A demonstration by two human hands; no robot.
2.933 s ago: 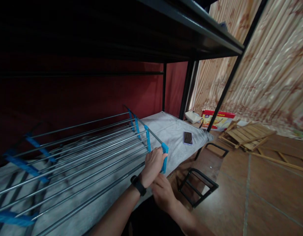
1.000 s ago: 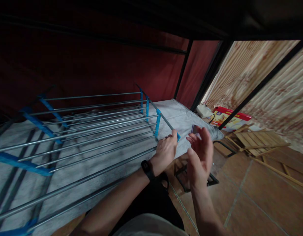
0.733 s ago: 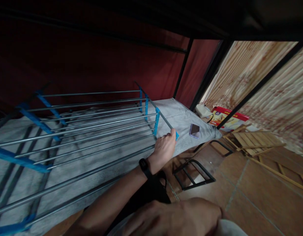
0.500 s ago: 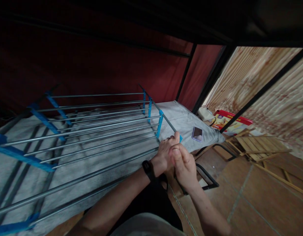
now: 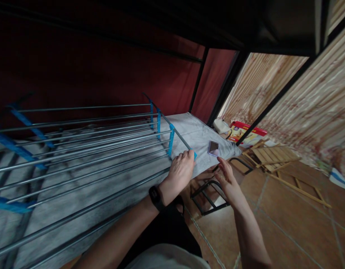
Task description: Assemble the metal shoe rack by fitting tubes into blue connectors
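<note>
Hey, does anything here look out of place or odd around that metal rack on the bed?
Yes. A folded wooden slatted piece and loose wooden strips lie flat on the tiled floor. A small phone sits near the grey mattress's edge.

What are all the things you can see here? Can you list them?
Drying rack: one, silver rods with blue joints, lying on the bed.
Bed cover: one, grey, under the rack.
Phone: one, dark, on the cover's far end.
Bunk frame: one, black, around the bed.
Box: one, red and yellow, on the floor.
Wooden slats: a pile, light brown, on the floor.
Watch: one, black, left wrist.
Left hand: gripping the rack's blue corner.
Right hand: open, beside the rack.
</note>
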